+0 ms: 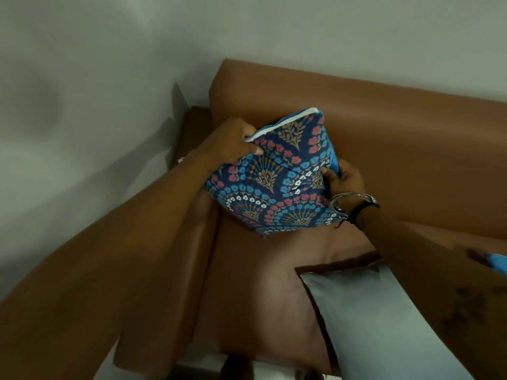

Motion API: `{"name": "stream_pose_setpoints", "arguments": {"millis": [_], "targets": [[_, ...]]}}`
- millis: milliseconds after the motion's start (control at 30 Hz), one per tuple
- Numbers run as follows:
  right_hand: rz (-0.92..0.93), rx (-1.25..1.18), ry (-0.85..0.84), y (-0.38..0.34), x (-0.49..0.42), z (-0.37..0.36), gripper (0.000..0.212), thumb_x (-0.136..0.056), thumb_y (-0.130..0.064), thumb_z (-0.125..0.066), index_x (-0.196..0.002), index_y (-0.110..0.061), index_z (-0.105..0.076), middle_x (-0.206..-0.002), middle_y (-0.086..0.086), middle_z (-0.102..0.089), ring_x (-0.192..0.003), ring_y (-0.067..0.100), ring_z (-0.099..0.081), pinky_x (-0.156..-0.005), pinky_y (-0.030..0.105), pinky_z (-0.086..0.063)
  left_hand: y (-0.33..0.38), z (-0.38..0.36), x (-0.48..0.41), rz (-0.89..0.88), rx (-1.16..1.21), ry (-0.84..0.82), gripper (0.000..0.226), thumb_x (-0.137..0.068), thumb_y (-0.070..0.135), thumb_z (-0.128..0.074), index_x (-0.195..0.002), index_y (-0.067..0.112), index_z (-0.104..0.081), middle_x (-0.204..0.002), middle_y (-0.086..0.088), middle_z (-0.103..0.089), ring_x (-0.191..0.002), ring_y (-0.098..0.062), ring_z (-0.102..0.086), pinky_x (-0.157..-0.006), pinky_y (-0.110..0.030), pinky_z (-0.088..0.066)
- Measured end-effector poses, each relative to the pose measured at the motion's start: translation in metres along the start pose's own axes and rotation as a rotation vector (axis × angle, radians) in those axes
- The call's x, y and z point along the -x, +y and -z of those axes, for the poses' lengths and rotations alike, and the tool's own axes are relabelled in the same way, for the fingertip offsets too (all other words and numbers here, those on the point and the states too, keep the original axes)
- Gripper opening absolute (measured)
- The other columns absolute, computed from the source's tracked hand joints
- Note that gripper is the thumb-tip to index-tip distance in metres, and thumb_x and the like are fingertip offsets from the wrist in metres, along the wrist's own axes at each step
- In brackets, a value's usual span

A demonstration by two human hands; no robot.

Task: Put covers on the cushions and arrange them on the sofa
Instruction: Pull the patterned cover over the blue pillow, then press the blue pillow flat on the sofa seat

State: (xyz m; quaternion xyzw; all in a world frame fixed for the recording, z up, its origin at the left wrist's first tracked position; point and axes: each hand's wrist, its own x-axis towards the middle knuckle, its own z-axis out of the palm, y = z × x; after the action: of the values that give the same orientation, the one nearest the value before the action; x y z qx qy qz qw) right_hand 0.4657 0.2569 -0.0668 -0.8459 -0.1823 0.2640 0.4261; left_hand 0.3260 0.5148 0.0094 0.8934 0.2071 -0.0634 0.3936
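Note:
A cushion in a dark blue floral cover (277, 179) is held tilted above the left end of the brown sofa (397, 138). A white edge shows along its upper rim. My left hand (233, 144) grips the cushion's upper left corner. My right hand (344, 179), with bangles on the wrist, grips its right side. A plain grey cushion (378, 316) lies on the sofa seat at the lower right, partly under my right forearm.
The sofa's left armrest (153, 283) runs along a pale wall (82, 105). The backrest stands against the wall behind. A bit of floor shows below the seat's front edge (197, 366).

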Motion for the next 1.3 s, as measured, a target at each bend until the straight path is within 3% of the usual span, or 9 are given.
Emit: {"name": "stream_pose_setpoints", "arguments": {"millis": [133,267,367,533,700,800,933,1167,1300], "targets": [[-0.066,0.295,-0.086,0.009,0.002,0.012,0.029,-0.093,-0.040,-0.058,-0.114,-0.021,-0.062,-0.111,0.014,-0.070,-0.101,0.038,-0.063,-0.089,0.051,-0.052,0.008,-0.012,0.007,0.085,-0.011,-0.010,0.032,-0.082,0.017,-0.083,-0.081,-0.010,-0.066,-0.079,-0.031,-0.068,-0.067,-0.030,-0.063,-0.061,-0.044,-0.049],[-0.051,0.285,-0.170,0.007,0.002,0.029,0.035,-0.092,-0.043,-0.059,-0.123,-0.026,-0.058,-0.119,0.011,-0.069,-0.105,0.035,-0.064,-0.088,0.044,-0.051,0.014,-0.021,0.021,0.164,0.009,0.043,0.029,-0.088,0.017,-0.078,-0.104,-0.004,-0.065,-0.101,-0.020,-0.070,-0.099,-0.039,-0.067,-0.080,-0.043,-0.053],[-0.034,0.266,-0.228,0.002,0.005,0.043,0.040,-0.093,-0.042,-0.058,-0.130,-0.028,-0.053,-0.122,0.012,-0.068,-0.103,0.037,-0.066,-0.090,0.051,-0.053,0.036,-0.043,0.039,0.230,-0.067,0.206,0.060,-0.091,0.012,-0.069,-0.145,0.000,-0.045,-0.148,-0.021,-0.049,-0.137,-0.038,-0.046,-0.114,-0.048,-0.038],[0.093,0.410,-0.070,0.026,0.061,0.097,0.040,-0.094,-0.046,-0.052,-0.112,-0.013,-0.063,-0.114,0.019,-0.067,-0.104,0.038,-0.062,-0.084,0.043,-0.047,0.132,-0.132,0.078,0.029,-0.157,0.544,0.060,-0.083,-0.001,-0.058,-0.142,-0.004,-0.047,-0.152,-0.027,-0.042,-0.140,-0.044,-0.041,-0.117,-0.057,-0.032],[0.042,0.776,-0.290,0.141,0.168,0.213,0.069,-0.087,-0.051,-0.060,-0.142,-0.014,-0.041,-0.150,0.013,-0.043,-0.138,0.032,-0.038,-0.114,0.049,-0.030,0.235,-0.283,0.089,-0.366,-0.381,0.265,0.052,-0.089,0.005,-0.057,-0.140,-0.006,-0.052,-0.148,-0.031,-0.047,-0.137,-0.045,-0.048,-0.115,-0.061,-0.037],[-0.024,0.970,-0.334,0.244,0.242,0.303,0.089,-0.082,-0.052,-0.062,-0.152,-0.020,-0.017,-0.161,0.007,-0.020,-0.144,0.028,-0.025,-0.113,0.052,-0.023,0.286,-0.389,0.089,-0.489,-0.619,-0.043,0.068,-0.094,0.016,-0.057,-0.155,0.007,-0.029,-0.163,-0.019,-0.028,-0.151,-0.032,-0.028,-0.125,-0.050,-0.017],[-0.226,1.197,-0.315,0.388,0.331,0.395,0.114,-0.061,-0.048,-0.082,-0.152,-0.017,-0.020,-0.162,0.014,-0.017,-0.144,0.033,-0.030,-0.111,0.063,-0.028,0.335,-0.521,0.066,-0.650,-0.764,-0.205,0.099,-0.071,0.042,-0.083,-0.152,0.010,-0.037,-0.160,-0.017,-0.037,-0.146,-0.033,-0.038,-0.119,-0.052,-0.030],[-0.222,1.373,-0.021,0.545,0.373,0.443,0.101,-0.068,-0.044,-0.077,-0.149,-0.012,-0.026,-0.156,0.018,-0.031,-0.140,0.037,-0.038,-0.106,0.063,-0.036,0.360,-0.680,-0.014,-0.670,-0.870,-0.174,0.122,-0.074,0.043,-0.081,-0.158,0.003,-0.002,-0.166,-0.026,-0.008,-0.154,-0.040,-0.011,-0.124,-0.051,-0.014],[-0.136,1.260,0.241,0.602,0.336,0.426,0.078,-0.084,-0.052,-0.053,-0.143,-0.005,-0.035,-0.148,0.019,-0.045,-0.135,0.039,-0.044,-0.105,0.062,-0.038,0.356,-0.738,-0.050,-0.924,-0.828,-0.087,0.074,-0.092,0.014,-0.034,-0.158,0.005,-0.002,-0.162,-0.028,-0.022,-0.151,-0.040,-0.024,-0.122,-0.053,-0.020]]}}
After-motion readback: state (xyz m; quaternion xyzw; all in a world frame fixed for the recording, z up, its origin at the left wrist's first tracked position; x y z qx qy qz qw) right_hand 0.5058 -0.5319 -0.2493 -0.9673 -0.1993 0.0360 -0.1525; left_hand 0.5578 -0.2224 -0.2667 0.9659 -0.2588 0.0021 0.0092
